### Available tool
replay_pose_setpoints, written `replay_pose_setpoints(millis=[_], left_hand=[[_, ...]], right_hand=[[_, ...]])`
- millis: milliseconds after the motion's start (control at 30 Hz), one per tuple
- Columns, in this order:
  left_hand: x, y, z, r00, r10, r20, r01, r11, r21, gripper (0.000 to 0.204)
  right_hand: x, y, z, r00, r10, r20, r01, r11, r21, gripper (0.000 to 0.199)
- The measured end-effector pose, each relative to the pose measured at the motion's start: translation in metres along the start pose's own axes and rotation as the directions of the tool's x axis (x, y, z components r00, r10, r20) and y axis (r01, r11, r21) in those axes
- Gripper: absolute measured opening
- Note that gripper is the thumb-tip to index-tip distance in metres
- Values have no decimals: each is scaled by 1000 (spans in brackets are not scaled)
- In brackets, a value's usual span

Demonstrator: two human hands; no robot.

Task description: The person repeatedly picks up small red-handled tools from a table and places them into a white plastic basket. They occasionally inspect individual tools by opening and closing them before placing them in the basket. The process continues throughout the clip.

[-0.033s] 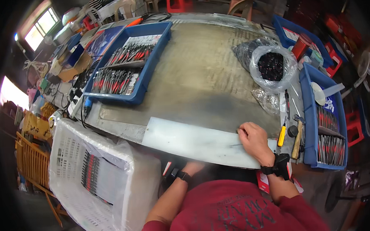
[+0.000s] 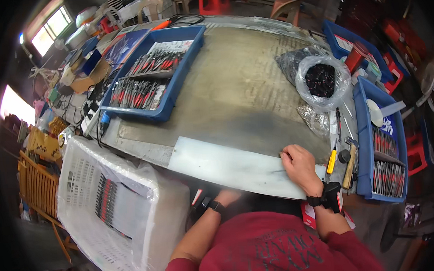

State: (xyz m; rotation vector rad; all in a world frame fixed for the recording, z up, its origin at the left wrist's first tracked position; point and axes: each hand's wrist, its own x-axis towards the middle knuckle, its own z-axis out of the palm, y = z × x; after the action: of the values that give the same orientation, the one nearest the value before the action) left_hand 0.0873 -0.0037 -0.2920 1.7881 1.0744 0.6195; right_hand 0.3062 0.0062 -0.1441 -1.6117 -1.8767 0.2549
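My right hand (image 2: 301, 166) rests on the right part of a long white board (image 2: 218, 164) along the table's near edge. Its fingers are curled in and pressed together; whatever they may hold is too small or hidden to make out. My left hand (image 2: 228, 197) reaches below the board's near edge, with its fingers hidden beneath. Close to my right hand, on its right side, lie a yellow-handled screwdriver (image 2: 332, 162), a round black piece (image 2: 344, 156) and a hammer (image 2: 349, 172) with a wooden handle.
A white plastic-lined basket (image 2: 167, 207) holding a row of red-and-black tools stands at left. Blue trays of similar tools sit on the table's left (image 2: 163, 114) and right (image 2: 368, 176). An open clear bag (image 2: 341, 90) of small dark parts stands at the back right.
The view has shifted very slightly, so the table's things appear a little further right. Neither hand has visibly moved against the board.
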Motion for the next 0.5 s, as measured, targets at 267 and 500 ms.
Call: replay_pose_setpoints(millis=[267, 500], left_hand=[[-8, -68, 30, 999, -15, 31, 13, 998, 61, 36], [-17, -36, 24, 998, -50, 31, 41, 972, 230, 35]], right_hand=[[0, -1, 0, 1000, 3, 2, -3, 999, 32, 5], [-1, -1, -1, 1000, -6, 25, 5, 999, 34, 6]])
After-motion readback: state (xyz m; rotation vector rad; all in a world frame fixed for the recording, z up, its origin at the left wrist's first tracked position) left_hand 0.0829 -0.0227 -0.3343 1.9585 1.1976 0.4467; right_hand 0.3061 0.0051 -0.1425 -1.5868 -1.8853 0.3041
